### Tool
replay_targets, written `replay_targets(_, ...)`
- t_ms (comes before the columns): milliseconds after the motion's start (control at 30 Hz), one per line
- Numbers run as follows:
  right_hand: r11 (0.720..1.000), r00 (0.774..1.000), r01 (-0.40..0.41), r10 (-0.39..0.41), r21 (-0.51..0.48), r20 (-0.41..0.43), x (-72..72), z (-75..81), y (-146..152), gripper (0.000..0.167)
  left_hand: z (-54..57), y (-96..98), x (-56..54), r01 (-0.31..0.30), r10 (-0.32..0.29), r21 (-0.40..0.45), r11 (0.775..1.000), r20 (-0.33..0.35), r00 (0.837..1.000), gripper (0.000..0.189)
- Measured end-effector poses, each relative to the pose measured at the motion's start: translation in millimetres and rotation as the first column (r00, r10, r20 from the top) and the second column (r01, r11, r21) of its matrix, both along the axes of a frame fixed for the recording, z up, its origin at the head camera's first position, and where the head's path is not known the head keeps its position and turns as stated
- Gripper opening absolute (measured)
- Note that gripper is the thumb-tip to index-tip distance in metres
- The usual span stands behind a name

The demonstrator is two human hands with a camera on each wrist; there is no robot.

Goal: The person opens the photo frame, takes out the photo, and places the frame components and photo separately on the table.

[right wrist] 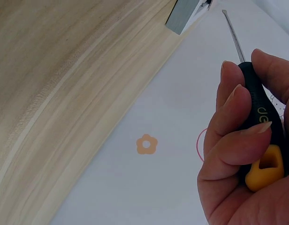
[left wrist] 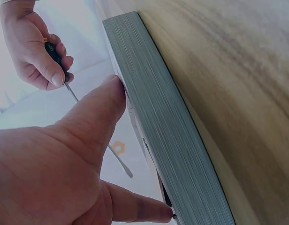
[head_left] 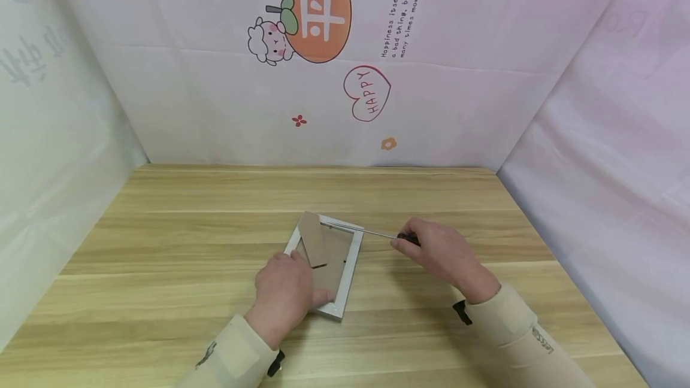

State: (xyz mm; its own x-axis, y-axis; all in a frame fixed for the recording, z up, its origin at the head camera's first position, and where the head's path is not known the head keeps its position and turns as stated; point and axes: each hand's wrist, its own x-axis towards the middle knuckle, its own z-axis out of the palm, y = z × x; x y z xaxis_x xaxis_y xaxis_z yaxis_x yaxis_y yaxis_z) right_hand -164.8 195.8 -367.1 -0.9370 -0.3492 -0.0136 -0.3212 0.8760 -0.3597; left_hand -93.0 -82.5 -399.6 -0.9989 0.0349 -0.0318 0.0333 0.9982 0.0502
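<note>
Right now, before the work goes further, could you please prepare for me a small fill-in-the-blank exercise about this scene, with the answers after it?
1. The screwdriver is held in the ____ hand.
2. The picture frame, touched by the left hand, lies with its ____ side facing up.
3. The loop at the screwdriver's handle end is coloured ____.
4. The heart on the cloth contains the word ____.

Missing words: right; back; yellow; HAPPY.

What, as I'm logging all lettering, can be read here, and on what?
"平": orange print, sideways
"HAPPY": heart print, sideways
"Happiness itself is no… a bad thing, but some… many times more troub…": back curtain, cut off by picture edge
"de…", apparently: screwdriver handle, partly covered
Too faint or small to read: sleeve marks, side-curtain lettering
</note>
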Motion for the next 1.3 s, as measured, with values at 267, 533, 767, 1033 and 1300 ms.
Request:
replay_targets(267, 1.000, 1.000, 0.000, 0.000, -0.002, -0.001, -0.1, -1.9, 2, 0.023, 0.2, 3.1, -0.8, 0.000, 0.000, -0.020, 1.000, 0.040, 0.999, 0.114)
replay_targets(533, 1.000, 1.000, 0.000, 0.000, 0.000, 0.013, -0.9, -3.1, 3, 0.024, 2.1, 5.9, -0.7, -0.012, 0.011, 0.013, 1.000, 0.073, 0.997, 0.111)
replay_targets(767, 1.000, 1.000, 0.002, -0.002, -0.006, 0.017, -1.4, -4.6, 4, 0.023, 4.1, 8.1, 2.8, 0.013, -0.016, 0.037, 0.999, 0.080, 0.997, 0.099)
replay_targets(1033, 1.000, 1.000, 0.004, -0.004, 0.012, 0.002, -2.7, -6.5, 5, 0.023, 1.3, 5.3, 10.6, 0.094, -0.091, 0.064, 0.994, -0.047, 0.995, 0.080)
replay_targets(1300, 1.000, 1.000, 0.008, -0.008, 0.024, -0.012, -2.5, -7.5, 4, 0.024, 1.8, 2.4, 7.3, 0.081, -0.079, 0.063, 0.995, -0.032, 0.996, 0.106)
